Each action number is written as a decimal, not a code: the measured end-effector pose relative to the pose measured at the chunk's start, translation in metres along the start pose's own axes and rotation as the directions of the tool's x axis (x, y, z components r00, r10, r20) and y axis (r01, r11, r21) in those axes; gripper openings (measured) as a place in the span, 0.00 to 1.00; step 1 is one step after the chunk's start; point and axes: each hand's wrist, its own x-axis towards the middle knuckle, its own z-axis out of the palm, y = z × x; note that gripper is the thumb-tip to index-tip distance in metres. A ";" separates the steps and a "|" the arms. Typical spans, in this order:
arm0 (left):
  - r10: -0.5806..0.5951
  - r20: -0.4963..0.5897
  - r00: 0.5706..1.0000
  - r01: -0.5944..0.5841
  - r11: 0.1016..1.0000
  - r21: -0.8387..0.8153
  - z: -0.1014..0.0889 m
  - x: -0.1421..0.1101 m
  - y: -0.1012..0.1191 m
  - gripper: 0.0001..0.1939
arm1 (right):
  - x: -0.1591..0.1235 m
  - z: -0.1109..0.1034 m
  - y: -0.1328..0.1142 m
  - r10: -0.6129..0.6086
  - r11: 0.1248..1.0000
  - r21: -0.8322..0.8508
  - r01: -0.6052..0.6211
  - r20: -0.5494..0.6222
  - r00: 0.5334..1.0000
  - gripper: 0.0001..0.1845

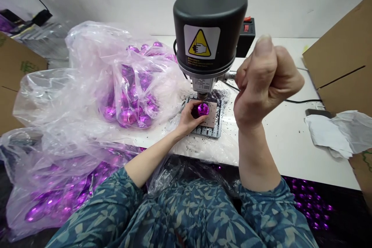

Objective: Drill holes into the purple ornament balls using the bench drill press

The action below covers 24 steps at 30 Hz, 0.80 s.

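Observation:
A shiny purple ball [203, 109] sits on a small square board [211, 118] under the spindle of a black bench drill press [210, 19]. My left hand [190, 118] grips the ball from its left side, thumb and fingers around it. The drill's lower tip meets or nearly meets the top of the ball; I cannot tell which. Raised at the right, my right hand [266, 79] is closed in a fist around the drill press's feed handle [231, 75], most of which is hidden by the fingers. Dark shavings lie around the metal base [218, 133].
Clear plastic bags of purple balls [128, 97] crowd the table's left side, and another bag [72, 190] hangs lower. More purple balls [310, 203] lie below the table's right edge. Cardboard boxes [343, 46] flank both sides. White plastic sheets [329, 133] rest at right.

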 end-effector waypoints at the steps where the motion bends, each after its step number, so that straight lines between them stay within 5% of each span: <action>1: -0.001 -0.001 1.000 0.001 1.000 0.001 0.000 0.000 0.001 0.28 | -0.004 -0.002 0.001 -0.029 1.000 -0.008 0.029 -0.002 1.000 0.30; 13: 0.004 -0.009 1.000 -0.005 1.000 -0.020 0.000 -0.001 -0.001 0.28 | -0.034 -0.015 0.015 -0.137 0.987 -0.092 0.133 -0.043 0.990 0.32; 24: -0.012 -0.009 1.000 0.011 1.000 -0.010 -0.001 -0.001 0.002 0.28 | -0.045 -0.025 0.035 -0.363 0.930 0.061 0.361 0.010 0.932 0.25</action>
